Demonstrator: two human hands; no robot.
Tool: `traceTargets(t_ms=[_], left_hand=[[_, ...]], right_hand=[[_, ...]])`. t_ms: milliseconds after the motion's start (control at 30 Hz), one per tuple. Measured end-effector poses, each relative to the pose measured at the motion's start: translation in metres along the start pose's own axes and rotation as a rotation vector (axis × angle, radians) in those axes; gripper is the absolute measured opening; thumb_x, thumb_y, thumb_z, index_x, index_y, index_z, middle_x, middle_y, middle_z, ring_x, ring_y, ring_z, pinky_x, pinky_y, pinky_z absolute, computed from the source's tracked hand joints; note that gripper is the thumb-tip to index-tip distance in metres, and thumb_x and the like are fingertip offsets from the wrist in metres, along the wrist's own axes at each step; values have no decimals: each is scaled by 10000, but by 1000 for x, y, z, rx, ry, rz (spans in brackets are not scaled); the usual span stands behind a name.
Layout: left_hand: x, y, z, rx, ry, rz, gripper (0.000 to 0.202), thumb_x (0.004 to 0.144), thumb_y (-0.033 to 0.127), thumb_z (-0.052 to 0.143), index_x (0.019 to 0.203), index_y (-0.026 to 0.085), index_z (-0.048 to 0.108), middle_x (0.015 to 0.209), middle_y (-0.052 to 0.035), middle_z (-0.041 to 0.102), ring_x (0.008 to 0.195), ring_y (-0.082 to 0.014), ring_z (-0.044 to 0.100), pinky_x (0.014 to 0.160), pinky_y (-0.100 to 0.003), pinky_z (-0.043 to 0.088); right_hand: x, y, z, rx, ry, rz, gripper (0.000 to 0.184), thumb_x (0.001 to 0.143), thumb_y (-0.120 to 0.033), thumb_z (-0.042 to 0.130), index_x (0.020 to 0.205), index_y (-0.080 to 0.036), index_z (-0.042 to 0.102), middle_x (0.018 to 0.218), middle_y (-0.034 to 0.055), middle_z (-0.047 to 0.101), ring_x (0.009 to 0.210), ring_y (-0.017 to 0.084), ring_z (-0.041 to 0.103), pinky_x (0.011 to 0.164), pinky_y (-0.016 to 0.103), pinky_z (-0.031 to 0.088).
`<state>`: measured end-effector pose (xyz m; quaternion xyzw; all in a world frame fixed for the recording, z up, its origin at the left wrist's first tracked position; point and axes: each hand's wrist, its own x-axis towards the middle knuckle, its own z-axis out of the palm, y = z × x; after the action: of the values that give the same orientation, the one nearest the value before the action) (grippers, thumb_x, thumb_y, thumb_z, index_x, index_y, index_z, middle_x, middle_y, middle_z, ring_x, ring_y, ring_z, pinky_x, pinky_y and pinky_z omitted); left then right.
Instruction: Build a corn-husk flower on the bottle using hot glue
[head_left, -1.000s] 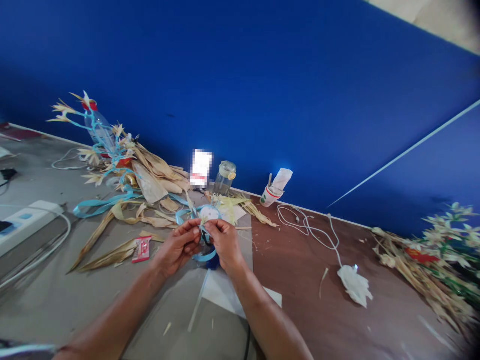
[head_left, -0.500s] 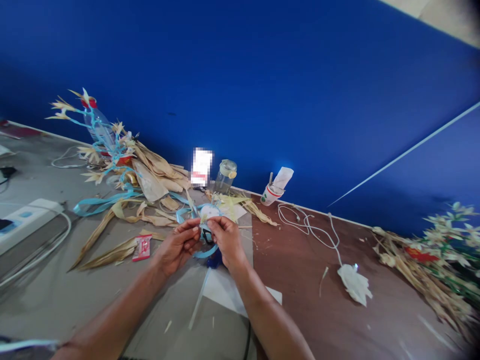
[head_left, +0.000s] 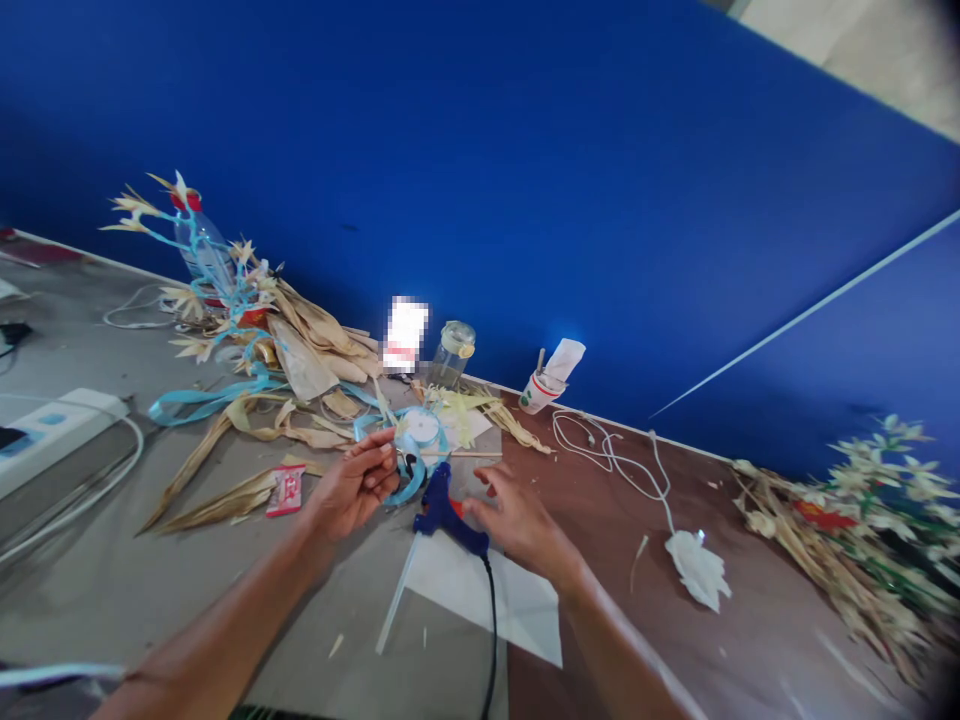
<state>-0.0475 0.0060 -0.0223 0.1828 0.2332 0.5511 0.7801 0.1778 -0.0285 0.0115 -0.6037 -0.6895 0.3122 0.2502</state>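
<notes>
My left hand (head_left: 360,478) is closed in a pinch beside the blue ribbon (head_left: 409,488); what lies between its fingertips is too small to make out. My right hand (head_left: 517,510) has its fingers apart, just right of a dark blue glue gun (head_left: 448,515) with a red trigger. A clear glue stick (head_left: 397,595) sticks out of the gun's back, over a white paper sheet (head_left: 525,610). Beyond the gun stands a white ribbon spool (head_left: 421,427) wound with light blue ribbon. Dry corn husks (head_left: 300,430) lie left of it.
A husk-flower branch (head_left: 232,290) leans by a plastic bottle (head_left: 199,235). Along the blue partition stand a bright phone (head_left: 405,335), a jar (head_left: 452,355) and a paper cup (head_left: 541,390). A power strip (head_left: 56,430) is left; white cables (head_left: 607,450) and more flowers (head_left: 885,470) are right.
My right hand has left my left hand's fingertips, moving right and down, and opened by the glue gun. My left hand stays pinched in nearly the same place.
</notes>
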Motion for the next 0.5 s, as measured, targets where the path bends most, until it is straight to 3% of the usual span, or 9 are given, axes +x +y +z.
traceTargets(t_ms=[100, 233, 500], left_hand=[[0, -2, -1, 4, -4, -25, 214, 728, 75, 639, 933, 132, 618, 588, 46, 510, 386, -1, 300, 400, -134, 297], [0, -5, -2, 0, -14, -17, 210, 724, 70, 647, 924, 126, 613, 577, 51, 504, 393, -1, 302, 412, -136, 303], [2, -5, -7, 0, -17, -24, 215, 730, 59, 644, 926, 132, 597, 575, 55, 510, 382, -5, 295, 406, -147, 294]], right_hand=[[-15, 0, 8, -250, -95, 19, 410, 715, -354, 684, 1089, -198, 621, 1086, 107, 580, 964, 257, 570, 814, 329, 405], [-17, -11, 29, -504, -202, 43, 471, 703, -417, 682, 1103, -189, 581, 1123, 105, 520, 917, 246, 589, 774, 318, 428], [-10, -2, 44, -506, -168, 20, 264, 751, -232, 555, 1002, -162, 593, 1056, 100, 514, 840, 213, 615, 767, 310, 453]])
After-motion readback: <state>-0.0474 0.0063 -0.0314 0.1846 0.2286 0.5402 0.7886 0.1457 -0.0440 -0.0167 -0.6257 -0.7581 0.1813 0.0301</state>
